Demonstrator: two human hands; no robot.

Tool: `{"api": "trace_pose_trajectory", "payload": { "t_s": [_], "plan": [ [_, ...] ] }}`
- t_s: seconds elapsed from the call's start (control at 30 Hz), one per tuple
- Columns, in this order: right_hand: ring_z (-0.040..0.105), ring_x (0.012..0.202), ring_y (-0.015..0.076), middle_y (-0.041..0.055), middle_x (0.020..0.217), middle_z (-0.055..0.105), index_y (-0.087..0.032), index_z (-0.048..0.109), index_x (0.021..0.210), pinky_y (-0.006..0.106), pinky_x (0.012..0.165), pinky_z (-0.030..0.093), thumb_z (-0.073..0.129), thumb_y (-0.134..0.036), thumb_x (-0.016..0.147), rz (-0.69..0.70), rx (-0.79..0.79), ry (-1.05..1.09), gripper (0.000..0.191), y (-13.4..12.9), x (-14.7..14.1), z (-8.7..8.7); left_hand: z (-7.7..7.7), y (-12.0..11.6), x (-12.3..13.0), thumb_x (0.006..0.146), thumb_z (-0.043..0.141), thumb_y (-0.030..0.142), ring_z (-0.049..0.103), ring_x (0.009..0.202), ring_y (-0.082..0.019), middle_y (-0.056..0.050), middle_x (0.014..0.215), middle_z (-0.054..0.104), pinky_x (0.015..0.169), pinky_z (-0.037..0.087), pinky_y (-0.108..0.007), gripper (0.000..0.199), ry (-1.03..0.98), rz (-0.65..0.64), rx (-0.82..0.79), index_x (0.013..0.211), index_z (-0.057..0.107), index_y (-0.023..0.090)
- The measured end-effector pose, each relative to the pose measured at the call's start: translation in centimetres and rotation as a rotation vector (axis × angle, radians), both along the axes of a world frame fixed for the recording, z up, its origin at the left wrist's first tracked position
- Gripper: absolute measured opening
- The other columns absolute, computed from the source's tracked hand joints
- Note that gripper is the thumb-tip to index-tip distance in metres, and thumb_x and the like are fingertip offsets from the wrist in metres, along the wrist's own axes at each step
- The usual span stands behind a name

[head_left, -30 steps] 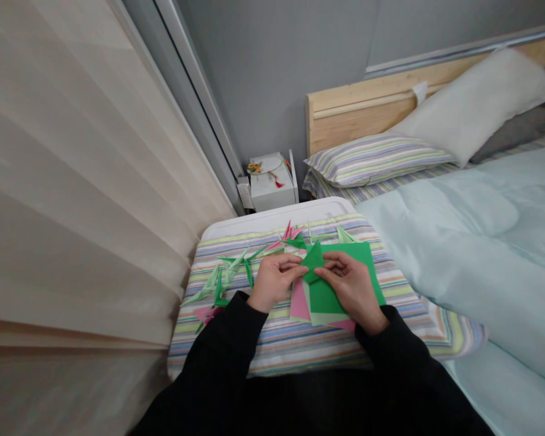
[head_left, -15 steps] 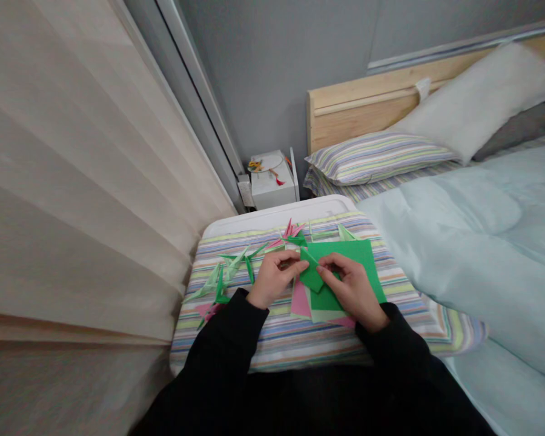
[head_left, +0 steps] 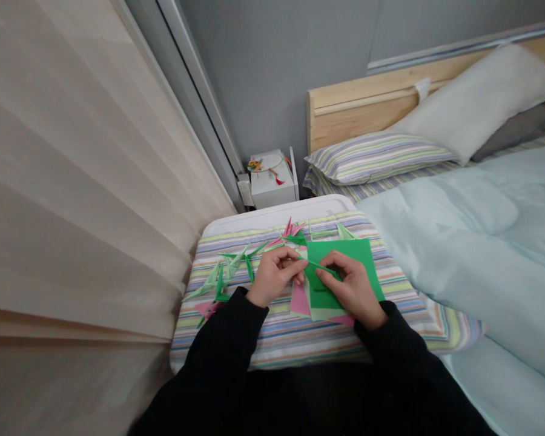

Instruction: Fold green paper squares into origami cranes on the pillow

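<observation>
**View:** head, looking down at both hands
**Left hand (head_left: 275, 277):** fingers curled and closed, pinching the left end of the folded green paper (head_left: 315, 264)
**Right hand (head_left: 352, 287):** fingers bent and nearly closed, pinching the right end of the same paper, just above the stack
**Folded paper:** narrow strip between the hands, over the stack's top left
**Stack:** green sheet (head_left: 340, 257) over pink sheet (head_left: 300, 301), on striped cloth (head_left: 300, 345)
**Cranes:** green paper cranes (head_left: 229, 269) left of the left hand, pink cranes (head_left: 290, 230) near the far edge
**Edges:** white rim (head_left: 277, 212) beyond the cloth, pale blue duvet (head_left: 458, 242) right, curtain (head_left: 72, 181) left
**Open room:** striped cloth shows between stack and right cloth edge
**Hidden:** fold's middle behind fingers; crane count hard to tell, they overlap
</observation>
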State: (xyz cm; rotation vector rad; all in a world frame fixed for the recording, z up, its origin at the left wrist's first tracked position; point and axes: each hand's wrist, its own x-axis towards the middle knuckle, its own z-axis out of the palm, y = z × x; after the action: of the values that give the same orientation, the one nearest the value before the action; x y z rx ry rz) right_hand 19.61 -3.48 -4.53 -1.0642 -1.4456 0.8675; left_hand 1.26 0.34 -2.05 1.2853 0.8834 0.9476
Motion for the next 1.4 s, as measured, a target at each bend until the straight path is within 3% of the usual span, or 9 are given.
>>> {"api": "trace_pose_trajectory", "payload": {
  "t_s": [0.13, 0.43, 0.63, 1.07, 1.23, 1.4],
  "plan": [
    [0.058, 0.074, 0.0193, 0.0023, 0.078, 0.065, -0.021, 0.067, 0.077, 0.033, 0.069, 0.043, 0.068, -0.027, 0.091, 0.016, 0.012, 0.024, 0.015, 0.0, -0.1, 0.2, 0.2, -0.2, 0.0, 0.072, 0.088, 0.048, 0.062, 0.045, -0.012, -0.002, 0.055, 0.068, 0.049, 0.05, -0.022, 0.043, 0.032, -0.082, -0.004, 0.074, 0.06, 0.016],
    [0.058, 0.074, 0.0185, 0.0019, 0.077, 0.065, -0.02, 0.067, 0.079, 0.033, 0.069, 0.043, 0.066, -0.026, 0.092, 0.056, 0.028, -0.022, 0.014, -0.1, -0.1, 0.4, 0.3, -0.4, 0.2, 0.077, 0.084, 0.051, 0.064, 0.05, -0.013, -0.002, 0.057, 0.068, 0.053, 0.051, -0.023, 0.041, 0.035, -0.136, 0.01, 0.08, 0.064, 0.015],
    [0.053, 0.069, 0.0167, 0.0005, 0.072, 0.062, -0.02, 0.065, 0.075, 0.031, 0.065, 0.04, 0.066, -0.024, 0.09, 0.021, 0.037, -0.059, 0.016, -0.1, -0.1, 0.5, 0.4, -0.4, 0.2, 0.076, 0.084, 0.05, 0.057, 0.044, -0.01, -0.001, 0.053, 0.065, 0.048, 0.046, -0.022, 0.041, 0.022, -0.077, 0.048, 0.074, 0.064, 0.014],
    [0.054, 0.066, 0.0161, 0.0001, 0.071, 0.06, -0.02, 0.065, 0.077, 0.03, 0.063, 0.042, 0.069, -0.035, 0.089, -0.13, -0.071, 0.108, 0.02, 0.0, 0.2, -0.2, -0.2, 0.5, -0.1, 0.075, 0.084, 0.045, 0.052, 0.044, -0.008, 0.003, 0.052, 0.061, 0.048, 0.043, -0.02, 0.036, -0.051, 0.212, 0.055, 0.074, 0.065, 0.015],
    [0.065, 0.079, 0.02, 0.0033, 0.091, 0.069, -0.022, 0.066, 0.099, 0.032, 0.07, 0.052, 0.081, -0.042, 0.08, -0.04, -0.118, 0.207, 0.032, 0.0, -0.1, -0.4, -0.4, 0.6, 0.1, 0.075, 0.084, 0.048, 0.059, 0.051, -0.009, 0.002, 0.058, 0.064, 0.054, 0.049, -0.02, 0.038, -0.114, 0.184, -0.014, 0.079, 0.064, 0.016],
    [0.069, 0.08, 0.022, 0.0028, 0.086, 0.073, -0.022, 0.065, 0.1, 0.034, 0.071, 0.053, 0.083, -0.037, 0.078, -0.035, -0.155, 0.191, 0.033, 0.2, -0.1, -0.6, -0.5, 0.5, 0.6, 0.064, 0.093, 0.042, 0.064, 0.057, -0.012, 0.001, 0.067, 0.068, 0.059, 0.053, -0.024, 0.043, -0.108, 0.094, -0.026, 0.085, 0.066, 0.016]
  ]
}}
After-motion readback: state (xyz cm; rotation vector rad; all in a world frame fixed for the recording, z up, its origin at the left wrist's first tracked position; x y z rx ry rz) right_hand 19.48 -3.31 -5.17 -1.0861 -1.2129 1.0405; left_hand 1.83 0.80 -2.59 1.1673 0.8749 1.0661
